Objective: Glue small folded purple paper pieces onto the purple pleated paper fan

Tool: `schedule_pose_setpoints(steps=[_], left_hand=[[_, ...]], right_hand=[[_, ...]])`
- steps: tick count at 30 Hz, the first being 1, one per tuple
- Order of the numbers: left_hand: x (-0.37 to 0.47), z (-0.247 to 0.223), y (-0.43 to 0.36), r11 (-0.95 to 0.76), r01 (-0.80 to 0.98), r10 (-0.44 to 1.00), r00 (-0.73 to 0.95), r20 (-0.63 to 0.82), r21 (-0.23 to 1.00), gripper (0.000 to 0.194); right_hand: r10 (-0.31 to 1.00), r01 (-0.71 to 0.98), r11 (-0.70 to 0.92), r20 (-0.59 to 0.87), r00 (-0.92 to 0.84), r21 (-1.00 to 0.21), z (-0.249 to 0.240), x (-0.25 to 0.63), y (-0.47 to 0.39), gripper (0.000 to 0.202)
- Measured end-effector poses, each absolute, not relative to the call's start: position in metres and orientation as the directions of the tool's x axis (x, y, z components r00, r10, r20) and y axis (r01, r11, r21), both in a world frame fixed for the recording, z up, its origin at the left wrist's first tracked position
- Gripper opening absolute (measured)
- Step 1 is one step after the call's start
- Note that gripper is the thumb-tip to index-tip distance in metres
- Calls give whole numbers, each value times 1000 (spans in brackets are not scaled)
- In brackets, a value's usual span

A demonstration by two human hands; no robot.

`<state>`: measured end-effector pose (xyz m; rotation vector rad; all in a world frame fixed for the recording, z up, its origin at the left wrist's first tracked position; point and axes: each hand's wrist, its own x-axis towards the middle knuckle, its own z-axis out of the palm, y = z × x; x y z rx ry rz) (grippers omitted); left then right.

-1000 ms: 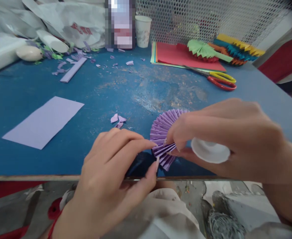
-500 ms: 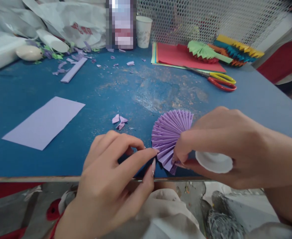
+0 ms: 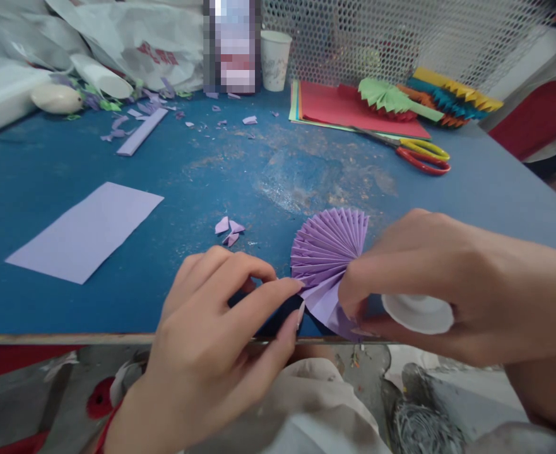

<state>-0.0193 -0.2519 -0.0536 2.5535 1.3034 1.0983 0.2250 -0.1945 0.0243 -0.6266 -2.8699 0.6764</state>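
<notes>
A pleated purple paper fan (image 3: 325,246) lies near the table's front edge, its folds spread in a wide arc. My left hand (image 3: 221,321) pinches the fan's left rim between thumb and index finger. At the lower right, the thumb and fingers of my right hand (image 3: 424,277) are closed on the fan's end section, where the pleats are pulled flatter. A white round-ended object (image 3: 419,313), its kind unclear, is tucked in the right palm. The fan's right part is hidden behind that hand.
A purple sheet (image 3: 86,233) lies at left, with paper scraps (image 3: 230,230) nearby. Yellow-and-red-handled scissors (image 3: 422,154) rest beside coloured paper (image 3: 329,104) and folded fans (image 3: 396,98). A paper cup (image 3: 275,60) and plastic bags (image 3: 154,47) stand at the back.
My right hand has moved slightly right and down, drawing the fan's lower end outward so its last pleats open flatter. The left hand has hardly moved.
</notes>
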Motion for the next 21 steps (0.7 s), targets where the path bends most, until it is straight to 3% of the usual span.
schedule_pose_setpoints(steps=[6,14,21], left_hand=[[-19,-54,-252,-641,674,729,384,566,368,19],[-19,-54,-255,-633,664,741,368,562,398,18],[-16,-55,-255,-614,678,742,322,588,404,11]], right_hand=[[422,361,818,41,-906,-448,25,228,-195,16],[485,343,832,272,-831,-436,11,215,-192,15],[495,374,829,236,-836,-416,3,211,-193,13]])
